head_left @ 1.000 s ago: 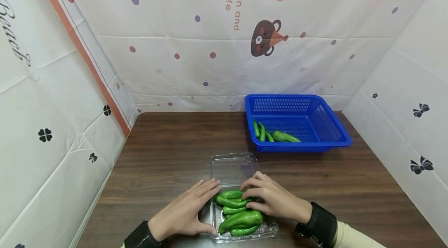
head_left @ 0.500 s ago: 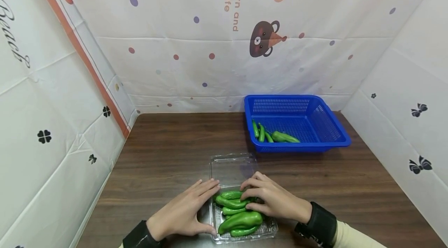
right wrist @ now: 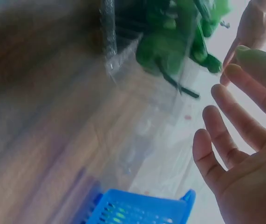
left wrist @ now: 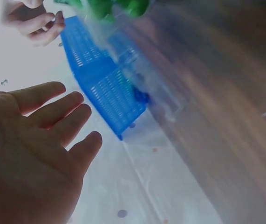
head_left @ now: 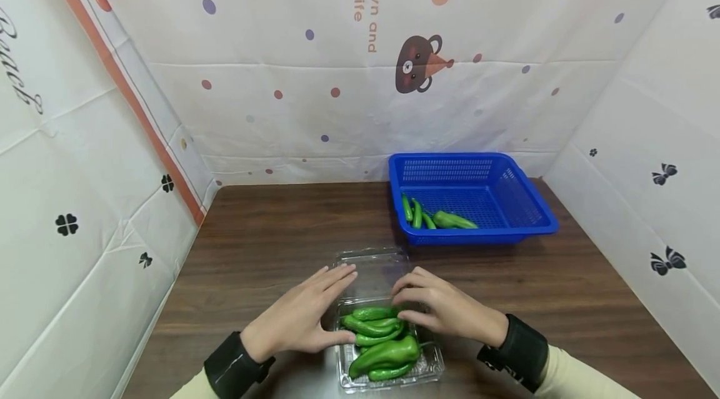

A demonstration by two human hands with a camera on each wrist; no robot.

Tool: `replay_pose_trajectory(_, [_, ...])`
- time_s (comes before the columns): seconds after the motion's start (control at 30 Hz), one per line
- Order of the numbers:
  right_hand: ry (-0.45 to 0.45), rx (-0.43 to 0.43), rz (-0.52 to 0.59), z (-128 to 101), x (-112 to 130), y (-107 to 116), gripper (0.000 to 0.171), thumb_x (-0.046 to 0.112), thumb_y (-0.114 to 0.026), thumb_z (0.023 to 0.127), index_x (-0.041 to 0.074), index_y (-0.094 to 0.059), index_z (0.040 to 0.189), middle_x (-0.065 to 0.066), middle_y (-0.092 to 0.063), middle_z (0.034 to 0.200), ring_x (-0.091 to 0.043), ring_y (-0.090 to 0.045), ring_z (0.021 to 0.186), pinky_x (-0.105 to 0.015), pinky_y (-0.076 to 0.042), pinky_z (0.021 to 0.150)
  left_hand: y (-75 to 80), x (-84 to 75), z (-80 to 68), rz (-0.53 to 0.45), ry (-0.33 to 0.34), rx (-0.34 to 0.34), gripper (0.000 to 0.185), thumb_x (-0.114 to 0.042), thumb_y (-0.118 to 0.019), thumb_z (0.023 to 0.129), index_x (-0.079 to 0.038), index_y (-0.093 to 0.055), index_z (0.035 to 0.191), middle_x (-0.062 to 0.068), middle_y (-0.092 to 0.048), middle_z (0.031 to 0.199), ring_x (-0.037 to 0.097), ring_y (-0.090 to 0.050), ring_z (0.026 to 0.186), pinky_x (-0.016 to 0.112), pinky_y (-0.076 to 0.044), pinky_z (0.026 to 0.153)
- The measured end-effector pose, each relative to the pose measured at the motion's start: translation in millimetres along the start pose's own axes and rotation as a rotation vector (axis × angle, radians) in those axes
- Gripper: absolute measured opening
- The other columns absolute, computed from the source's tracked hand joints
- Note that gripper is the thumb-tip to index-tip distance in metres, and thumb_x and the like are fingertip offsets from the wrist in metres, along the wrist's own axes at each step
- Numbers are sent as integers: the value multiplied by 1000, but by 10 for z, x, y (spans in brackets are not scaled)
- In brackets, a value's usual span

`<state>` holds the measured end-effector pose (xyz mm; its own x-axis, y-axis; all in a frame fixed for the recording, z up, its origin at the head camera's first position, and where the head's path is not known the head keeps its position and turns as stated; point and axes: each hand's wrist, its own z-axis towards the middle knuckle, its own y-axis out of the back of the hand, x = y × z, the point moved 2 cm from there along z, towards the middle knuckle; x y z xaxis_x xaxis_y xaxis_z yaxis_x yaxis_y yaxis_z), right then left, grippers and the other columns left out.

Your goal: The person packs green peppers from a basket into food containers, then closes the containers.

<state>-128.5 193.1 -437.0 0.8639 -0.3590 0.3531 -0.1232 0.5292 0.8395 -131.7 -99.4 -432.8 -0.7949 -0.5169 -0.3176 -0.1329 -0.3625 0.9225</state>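
Left grip (head_left: 297, 319) spread flat, fingers straight, at left rim of clear box (head_left: 433, 366); right grip (head_left: 444, 309) loosely curled over peppers (head_left: 382, 339), pinching nothing visible. Box lower centre of worktop (head_left: 270, 230), lid open behind. Blue basket (head_left: 534, 211) upper right holds spare peppers.

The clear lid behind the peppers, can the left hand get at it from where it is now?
Probably yes. The left hand hangs open beside the clear lid, fingertips near its left edge, with only bare table between them.
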Motion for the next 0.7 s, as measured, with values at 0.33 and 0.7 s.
replay_pose_trajectory(0.33, [15, -96, -104, 111, -191, 393, 20, 14, -78, 92, 15, -74, 112, 0, -68, 114, -12, -64, 106, -19, -51, 94, 90, 48, 357, 38, -22, -41, 100, -75, -56, 91, -4, -37, 158, 12, -37, 163, 27, -35, 151, 49, -27, 123])
replay_pose_trajectory(0.7, [-135, -34, -276, 272, -660, 932, 23, 7, -81, 88, 13, -76, 109, -1, -70, 104, -17, -65, 96, -35, -58, 78, 78, 45, 768, 84, -6, -11, 101, -74, -59, 90, -5, -35, 160, 13, -36, 164, 27, -33, 152, 48, -22, 126])
